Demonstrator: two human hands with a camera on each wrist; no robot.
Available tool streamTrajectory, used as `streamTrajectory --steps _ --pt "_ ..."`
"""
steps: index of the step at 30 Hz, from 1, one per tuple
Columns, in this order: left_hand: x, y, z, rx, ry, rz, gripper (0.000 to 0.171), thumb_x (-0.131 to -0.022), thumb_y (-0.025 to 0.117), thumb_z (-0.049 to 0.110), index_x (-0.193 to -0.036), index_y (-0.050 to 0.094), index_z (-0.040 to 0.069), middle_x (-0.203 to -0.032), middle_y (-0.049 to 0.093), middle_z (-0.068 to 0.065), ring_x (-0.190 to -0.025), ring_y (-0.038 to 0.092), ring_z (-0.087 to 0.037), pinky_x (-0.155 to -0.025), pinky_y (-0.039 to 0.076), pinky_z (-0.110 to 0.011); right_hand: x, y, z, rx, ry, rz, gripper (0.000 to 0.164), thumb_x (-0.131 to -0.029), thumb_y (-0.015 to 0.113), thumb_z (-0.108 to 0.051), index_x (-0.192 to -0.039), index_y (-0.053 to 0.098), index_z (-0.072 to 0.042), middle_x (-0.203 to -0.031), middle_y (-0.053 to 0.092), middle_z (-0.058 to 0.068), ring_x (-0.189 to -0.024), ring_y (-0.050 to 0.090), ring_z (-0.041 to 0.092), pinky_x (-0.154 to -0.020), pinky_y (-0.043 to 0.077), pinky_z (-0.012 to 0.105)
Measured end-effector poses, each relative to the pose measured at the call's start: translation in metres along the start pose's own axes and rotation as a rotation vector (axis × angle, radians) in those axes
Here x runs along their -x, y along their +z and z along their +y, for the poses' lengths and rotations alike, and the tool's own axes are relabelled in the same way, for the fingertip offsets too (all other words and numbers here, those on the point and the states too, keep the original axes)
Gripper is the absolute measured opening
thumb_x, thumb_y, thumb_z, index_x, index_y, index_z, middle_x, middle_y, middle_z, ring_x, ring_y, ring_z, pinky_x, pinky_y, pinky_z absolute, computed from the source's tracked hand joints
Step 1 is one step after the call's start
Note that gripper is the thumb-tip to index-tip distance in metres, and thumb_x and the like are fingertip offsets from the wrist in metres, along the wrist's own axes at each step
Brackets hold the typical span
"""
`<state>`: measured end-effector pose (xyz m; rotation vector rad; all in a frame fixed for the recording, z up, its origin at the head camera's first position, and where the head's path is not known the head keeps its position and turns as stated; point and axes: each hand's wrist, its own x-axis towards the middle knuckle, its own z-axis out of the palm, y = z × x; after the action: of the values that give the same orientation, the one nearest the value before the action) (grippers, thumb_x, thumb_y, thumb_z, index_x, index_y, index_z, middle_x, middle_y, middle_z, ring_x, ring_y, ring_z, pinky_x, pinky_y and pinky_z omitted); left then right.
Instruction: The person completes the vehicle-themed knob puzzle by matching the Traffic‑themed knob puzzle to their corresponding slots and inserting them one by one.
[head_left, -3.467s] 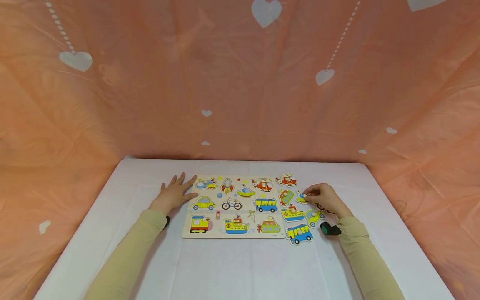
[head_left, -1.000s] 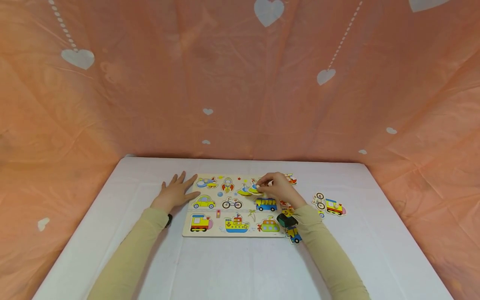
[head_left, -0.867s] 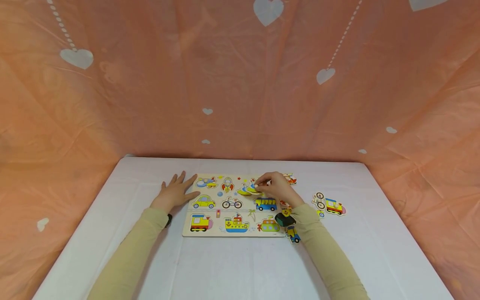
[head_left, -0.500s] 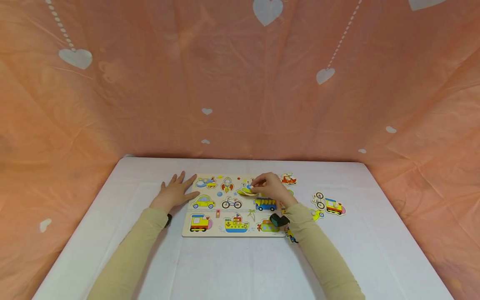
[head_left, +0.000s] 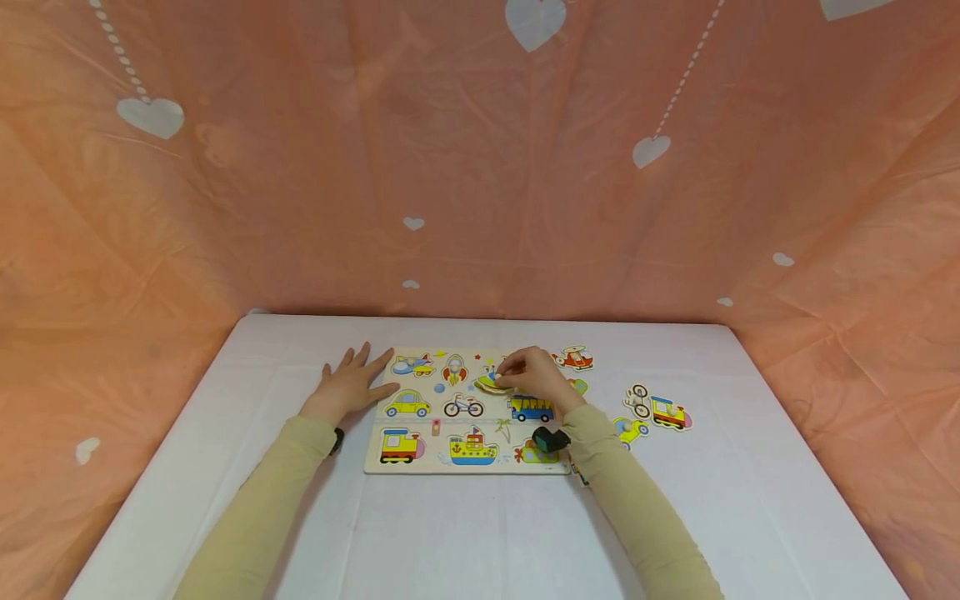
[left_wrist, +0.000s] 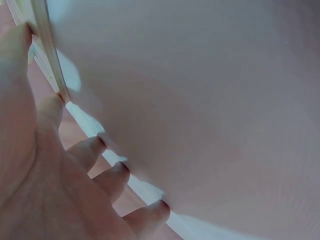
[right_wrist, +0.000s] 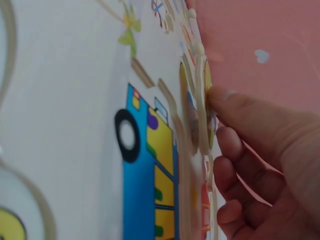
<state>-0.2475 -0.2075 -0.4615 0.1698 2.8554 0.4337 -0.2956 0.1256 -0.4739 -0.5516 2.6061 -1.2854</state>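
Note:
A wooden vehicle puzzle board (head_left: 435,468) lies flat on the table. My left hand (head_left: 347,390) is spread at its upper left side, thumb and index finger touching the board's edge, as the left wrist view shows too. Over the board's top row, my right hand (head_left: 536,375) pinches the yellow-green flying saucer puzzle piece (head_left: 487,383) by its knob. In the right wrist view this piece (right_wrist: 201,110) stands slightly off the board, close over the saucer picture. A knobbed plane piece (head_left: 412,366) and rocket piece (head_left: 454,370) sit in the board.
Right of the board lie loose pieces: a helicopter (head_left: 576,358), a car (head_left: 630,430), a bicycle (head_left: 639,402) and a train (head_left: 670,413). Others are partly hidden beneath the right forearm. A pink cloth with hearts (head_left: 480,208) hangs behind the white table (head_left: 435,542).
My right hand has picked the flying saucer piece from the loose pieces and carried it left over the board, onto its matching picture. My left hand has stayed at the board's edge.

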Motion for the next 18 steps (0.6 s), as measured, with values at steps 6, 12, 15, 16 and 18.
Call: streamTrajectory --steps 6,12,15,16,18 --pt "0.0000 0.0002 -0.0003 0.001 0.000 0.005 0.079 -0.091 0.055 0.056 -0.153 0.025 0.018 -0.155 0.010 -0.026 -0.139 0.006 -0.051 -0.102 0.004 -0.073 0.0000 0.0031 -0.0016 0.040 -0.041 -0.006 0.010 -0.079 0.080 -0.018 -0.085 0.075 -0.011 -0.082 0.067 -0.002 -0.071 0.056 0.016 -0.066 0.047 0.029" --pt "-0.0003 0.0003 0.0008 0.010 -0.009 -0.007 0.079 -0.090 0.055 0.057 -0.153 0.024 0.019 -0.155 0.009 -0.026 -0.139 0.004 -0.051 -0.103 0.002 -0.073 0.0005 0.0039 -0.0050 0.052 -0.035 -0.015 0.010 -0.080 0.079 -0.017 -0.086 0.075 -0.010 -0.080 0.065 -0.002 -0.069 0.054 0.015 -0.063 0.045 0.027" --pt "-0.0001 -0.0001 0.0018 0.008 -0.010 -0.004 0.080 -0.090 0.055 0.057 -0.153 0.025 0.019 -0.155 0.010 -0.026 -0.139 0.005 -0.051 -0.103 0.003 -0.073 -0.0004 0.0045 -0.0054 0.056 -0.037 -0.015 0.010 -0.080 0.079 -0.016 -0.085 0.074 -0.010 -0.079 0.064 -0.002 -0.068 0.053 0.015 -0.062 0.044 0.026" --pt "0.0000 -0.0001 0.0020 0.007 -0.010 -0.002 0.079 -0.090 0.055 0.057 -0.153 0.025 0.019 -0.155 0.010 -0.026 -0.139 0.005 -0.051 -0.102 0.003 -0.073 -0.0007 0.0048 -0.0056 0.057 -0.040 -0.014 0.010 -0.080 0.079 -0.016 -0.085 0.074 -0.009 -0.078 0.064 -0.002 -0.068 0.053 0.015 -0.062 0.044 0.026" --pt "0.0002 -0.0001 0.0022 0.002 -0.010 0.000 0.079 -0.090 0.055 0.056 -0.153 0.025 0.019 -0.155 0.010 -0.026 -0.139 0.005 -0.051 -0.103 0.003 -0.073 -0.0016 0.0056 -0.0057 0.062 -0.046 -0.014 0.010 -0.080 0.079 -0.016 -0.085 0.074 -0.009 -0.077 0.064 -0.002 -0.067 0.052 0.015 -0.061 0.043 0.026"
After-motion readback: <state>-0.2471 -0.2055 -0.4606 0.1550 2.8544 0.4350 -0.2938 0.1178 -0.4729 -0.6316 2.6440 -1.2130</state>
